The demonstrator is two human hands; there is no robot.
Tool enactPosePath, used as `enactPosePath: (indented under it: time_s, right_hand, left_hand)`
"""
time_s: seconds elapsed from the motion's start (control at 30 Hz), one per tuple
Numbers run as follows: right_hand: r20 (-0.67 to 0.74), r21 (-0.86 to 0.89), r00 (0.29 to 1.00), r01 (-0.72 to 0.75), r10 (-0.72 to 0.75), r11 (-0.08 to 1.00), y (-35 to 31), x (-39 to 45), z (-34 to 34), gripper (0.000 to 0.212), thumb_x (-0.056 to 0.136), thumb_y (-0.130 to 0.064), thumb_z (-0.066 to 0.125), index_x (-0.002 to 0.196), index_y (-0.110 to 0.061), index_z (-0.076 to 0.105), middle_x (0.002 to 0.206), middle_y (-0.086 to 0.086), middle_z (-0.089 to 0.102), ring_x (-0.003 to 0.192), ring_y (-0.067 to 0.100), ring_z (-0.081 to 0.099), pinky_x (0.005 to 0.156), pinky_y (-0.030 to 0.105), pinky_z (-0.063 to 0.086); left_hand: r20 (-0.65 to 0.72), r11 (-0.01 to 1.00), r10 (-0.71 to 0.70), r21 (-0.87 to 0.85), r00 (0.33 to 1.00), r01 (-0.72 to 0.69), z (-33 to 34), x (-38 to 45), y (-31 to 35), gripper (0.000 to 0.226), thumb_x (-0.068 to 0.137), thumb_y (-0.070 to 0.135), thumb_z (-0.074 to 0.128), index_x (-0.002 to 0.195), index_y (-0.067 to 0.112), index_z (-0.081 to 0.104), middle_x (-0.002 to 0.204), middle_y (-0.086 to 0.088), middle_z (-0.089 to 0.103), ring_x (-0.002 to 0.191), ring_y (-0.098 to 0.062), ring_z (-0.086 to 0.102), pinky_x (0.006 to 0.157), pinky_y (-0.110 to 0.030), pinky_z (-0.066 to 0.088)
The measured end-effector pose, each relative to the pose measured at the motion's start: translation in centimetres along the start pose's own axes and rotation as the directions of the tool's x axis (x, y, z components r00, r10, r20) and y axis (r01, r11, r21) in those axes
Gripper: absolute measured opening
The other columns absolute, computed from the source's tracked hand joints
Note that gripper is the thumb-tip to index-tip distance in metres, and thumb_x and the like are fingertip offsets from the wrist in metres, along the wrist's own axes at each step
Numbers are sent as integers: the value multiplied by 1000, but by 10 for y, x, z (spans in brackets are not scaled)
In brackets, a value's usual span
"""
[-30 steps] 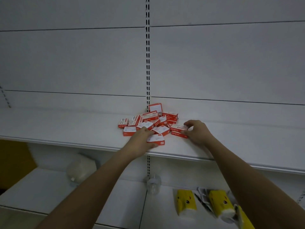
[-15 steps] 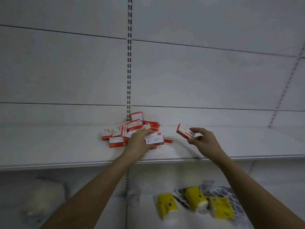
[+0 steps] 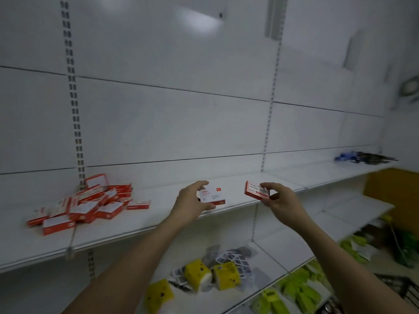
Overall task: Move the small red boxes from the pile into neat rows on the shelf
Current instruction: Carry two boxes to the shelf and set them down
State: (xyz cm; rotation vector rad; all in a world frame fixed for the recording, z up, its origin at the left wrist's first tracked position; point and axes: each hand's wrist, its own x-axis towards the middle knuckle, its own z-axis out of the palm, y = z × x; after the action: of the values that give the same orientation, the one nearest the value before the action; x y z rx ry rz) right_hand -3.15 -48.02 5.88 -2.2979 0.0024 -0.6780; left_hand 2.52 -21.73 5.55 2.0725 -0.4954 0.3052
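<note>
Pile of small red boxes [image 3: 88, 203] sits on the white shelf [image 3: 158, 214], way over to the left of both my hands, right in front of the slotted upright [image 3: 73, 109]. They're heaped every which way, some flat, some propped on edge, and the print on them is too blurry for me to read. Couldn't give you a count either, since the ones underneath are covered by the ones on top.

Right of the pile, my left hand [image 3: 192, 203] is up above the shelf's front edge with one box [image 3: 212, 196] in it. Thumb underneath, fingers curled over the top, white label face turned toward me, long side running roughly left-right along the shelf. My fingers hide its left end.

Just right of that, my right hand [image 3: 280, 200] pinches a second box [image 3: 257, 193] between thumb and fingertips. This one's tilted, its long axis sloping down to the right, red edge toward me. The two boxes are near each other but not touching, and neither touches the shelf.

Further right, at the far end of the same shelf, there's a blue and dark smear of something [image 3: 362, 157] I honestly can't make out. Down on the lower shelf [image 3: 267, 257] below my arms are yellow packs [image 3: 197, 276], grey-white packets [image 3: 233, 259] behind them and lime green stuff [image 3: 294, 288], all pretty blurred and partly cut off by my forearms.
</note>
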Motion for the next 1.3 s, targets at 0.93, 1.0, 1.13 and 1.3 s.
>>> enactPosePath:
  time_s: [0.93,1.0,1.13,1.3]
  right_hand:
    - [-271,-121,951,-190,151,974,311,-28,-324,30,81,-7,73,103,-26,64,100,3,68,75,8,65,57,29,58]
    - [-256,-128,953,-201,164,971,337,-7,-329,31,81,-8,74,102,-27,64,103,3,69,79,11,68,62,37,60]
    - [-249,-126,954,-200,164,972,388,37,-337,34,81,-9,74,106,-30,63,109,-2,68,85,7,67,68,34,61]
    - [-211,-159,961,-215,179,964,450,98,-339,49,85,-7,69,131,-21,56,122,-1,61,95,11,62,81,31,57]
  left_hand:
    - [280,966,212,-204,936,-157,438,78,218,51,72,16,82,118,26,62,112,5,57,69,-11,53,53,-18,51]
    - [276,960,216,-235,937,-152,461,108,213,52,73,14,81,119,25,62,112,2,57,70,-12,55,51,-16,49]
    - [262,956,206,-260,943,-137,499,165,207,52,72,14,81,119,27,62,110,3,58,68,-12,57,53,-16,52]
    - [264,966,177,-231,948,-116,547,228,206,51,73,11,81,119,22,62,113,-1,57,72,-14,57,49,-9,45]
